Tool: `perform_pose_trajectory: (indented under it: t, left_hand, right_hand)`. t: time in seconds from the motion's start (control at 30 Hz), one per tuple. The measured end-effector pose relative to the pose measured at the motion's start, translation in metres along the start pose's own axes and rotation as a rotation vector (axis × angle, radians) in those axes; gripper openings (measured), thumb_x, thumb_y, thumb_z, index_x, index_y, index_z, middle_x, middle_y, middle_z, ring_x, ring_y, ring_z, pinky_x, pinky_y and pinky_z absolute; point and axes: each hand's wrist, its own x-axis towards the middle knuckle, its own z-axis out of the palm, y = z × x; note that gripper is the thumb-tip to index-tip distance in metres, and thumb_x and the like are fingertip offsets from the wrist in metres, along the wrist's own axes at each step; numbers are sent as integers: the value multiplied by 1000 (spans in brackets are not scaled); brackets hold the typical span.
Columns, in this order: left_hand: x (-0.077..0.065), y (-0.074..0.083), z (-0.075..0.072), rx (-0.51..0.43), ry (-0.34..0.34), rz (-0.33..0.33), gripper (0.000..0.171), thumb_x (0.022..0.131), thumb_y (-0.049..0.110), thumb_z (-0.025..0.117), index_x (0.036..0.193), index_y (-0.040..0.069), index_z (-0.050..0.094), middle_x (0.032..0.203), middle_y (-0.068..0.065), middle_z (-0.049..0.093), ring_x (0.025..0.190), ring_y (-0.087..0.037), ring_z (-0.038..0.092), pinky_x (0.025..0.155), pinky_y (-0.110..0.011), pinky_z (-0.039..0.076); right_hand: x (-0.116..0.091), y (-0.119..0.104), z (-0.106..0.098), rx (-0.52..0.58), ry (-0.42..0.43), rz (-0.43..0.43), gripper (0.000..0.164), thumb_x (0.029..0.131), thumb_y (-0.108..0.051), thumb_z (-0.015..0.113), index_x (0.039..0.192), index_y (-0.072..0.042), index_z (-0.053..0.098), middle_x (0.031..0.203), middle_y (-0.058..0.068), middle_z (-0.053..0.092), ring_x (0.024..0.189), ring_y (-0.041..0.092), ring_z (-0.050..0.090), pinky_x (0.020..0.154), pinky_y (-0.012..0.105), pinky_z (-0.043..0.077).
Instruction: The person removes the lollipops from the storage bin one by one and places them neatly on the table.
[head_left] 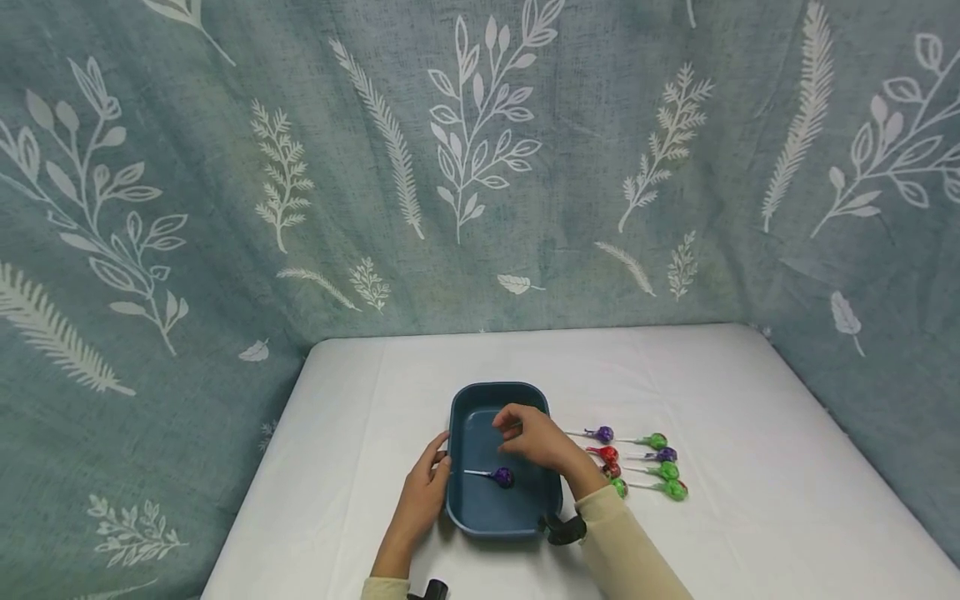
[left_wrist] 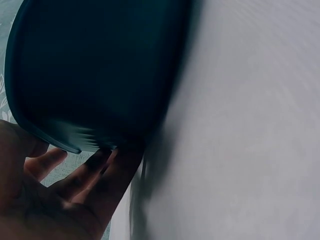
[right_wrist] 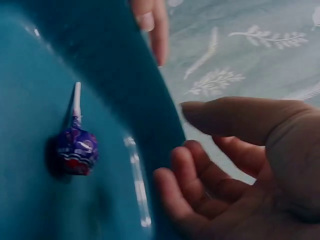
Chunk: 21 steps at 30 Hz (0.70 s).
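A dark blue rectangular tray (head_left: 504, 535) stands on the white-covered table. One lollipop in a purple wrapper (head_left: 502, 477) lies inside it, its white stick pointing left; the right wrist view shows this lollipop (right_wrist: 77, 151) close up. My left hand (head_left: 422, 498) touches the outside of the tray's left wall, its fingers (left_wrist: 120, 180) spread against the wall in the left wrist view. Above the tray's interior hovers my right hand (head_left: 536, 437), fingers loosely bent and nothing between them. In its wrist view the right hand (right_wrist: 225, 185) appears apart from the lollipop.
Right of the tray lies a group of several lollipops with green (head_left: 667, 472), red (head_left: 606, 454) and purple (head_left: 602, 434) wrappers. My right forearm passes in front of some of them. A leaf-patterned cloth (head_left: 480, 275) hangs behind and beside the white tabletop (head_left: 750, 467).
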Motion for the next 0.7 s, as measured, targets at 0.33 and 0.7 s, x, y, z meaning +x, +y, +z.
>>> perform_pose_trajectory:
  t: [0.33, 0.7]
  left_hand:
    - [-1, 0, 1, -9, -19, -11, 44, 109, 17, 47, 152, 12, 45, 132, -24, 61, 111, -34, 67, 94, -55, 49]
    - [0, 1, -1, -12, -11, 0, 44, 109, 17, 47, 152, 10, 45, 130, -24, 61, 109, -33, 68, 93, -54, 49]
  right_hand:
    - [18, 16, 11, -186, -249, 103, 37, 67, 10, 86, 96, -3, 65, 89, 6, 63, 82, 17, 55, 76, 33, 48]
    - [24, 17, 18, -292, -312, 118, 35, 66, 14, 85, 87, -6, 64, 81, 2, 59, 75, 16, 53, 67, 29, 45]
